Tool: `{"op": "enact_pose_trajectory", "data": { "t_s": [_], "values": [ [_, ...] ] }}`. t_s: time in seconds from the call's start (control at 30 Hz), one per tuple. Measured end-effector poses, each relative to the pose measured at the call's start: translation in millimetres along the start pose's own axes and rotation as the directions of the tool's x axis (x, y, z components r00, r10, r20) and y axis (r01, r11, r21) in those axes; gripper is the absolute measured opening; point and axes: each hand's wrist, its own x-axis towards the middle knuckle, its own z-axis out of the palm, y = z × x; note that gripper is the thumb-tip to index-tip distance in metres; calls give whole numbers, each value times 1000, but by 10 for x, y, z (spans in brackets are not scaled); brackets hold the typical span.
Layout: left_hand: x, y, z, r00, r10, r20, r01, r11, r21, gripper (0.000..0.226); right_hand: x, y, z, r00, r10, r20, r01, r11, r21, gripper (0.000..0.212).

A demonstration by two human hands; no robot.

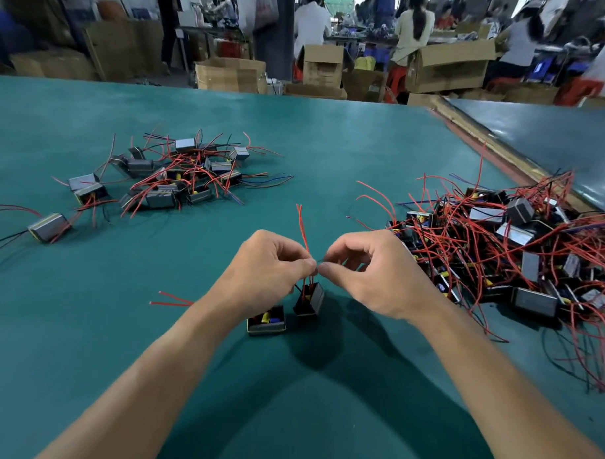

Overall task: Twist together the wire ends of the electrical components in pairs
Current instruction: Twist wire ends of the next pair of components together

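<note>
1. Head view: two bare forearms reach forward over the green counter [332, 127], and the hands meet fingertip to fingertip at the centre.
2. The left hand [269, 266] and the right hand [368, 269] both have curled fingers and pinch the red wires [304, 229] between thumb and forefinger. The loose lengths rise upright from the point where the hands touch.
3. Just under the pinch hangs the tilted component [309, 300], a small dark box with wires running up into the fingers. Whether its lower edge touches the counter cannot be told.
4. Beside it, to its left and nearer, the open-topped component [266, 320] sits flat on the counter, with yellow and blue parts showing inside.
5. Two red wire ends [171, 299] lie on the counter beside the left wrist.
6. Farther out on the left lies a lone component [47, 227], and beyond it the left pile [165, 176] of boxes and tangled wires.
7. On the right, the right pile [516, 243] is larger and denser.
8. Beyond the counter stand cardboard boxes [231, 74] and seated people, blurred.
</note>
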Motion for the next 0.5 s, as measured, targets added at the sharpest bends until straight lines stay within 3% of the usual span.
{"op": "enact_pose_trajectory", "data": {
  "t_s": [0.1, 0.2, 0.33, 0.5],
  "values": [
    [-23, 23, -15, 1000, -1, 28, 1, 1000, 15, 21, 16, 14, 1, 1000, -12, -23, 12, 1000, -1, 11],
    [-37, 52, -18, 998, -28, 62, 30, 999, -22, 23, 3, 13, -27, 999, -3, 47, 2, 1000, 19, 10],
    [-7, 45, -33, 996, -62, 57, 67, 993, -94, 22, 12, 15, -49, 998, 2, 63, -1, 1000, -17, 24],
    [10, 37, -3, 996, -42, 78, 49, 995, -82, 24, 11, 2, -54, 999, 18, 45, -19, 1000, 18, 14]
  ]
}}
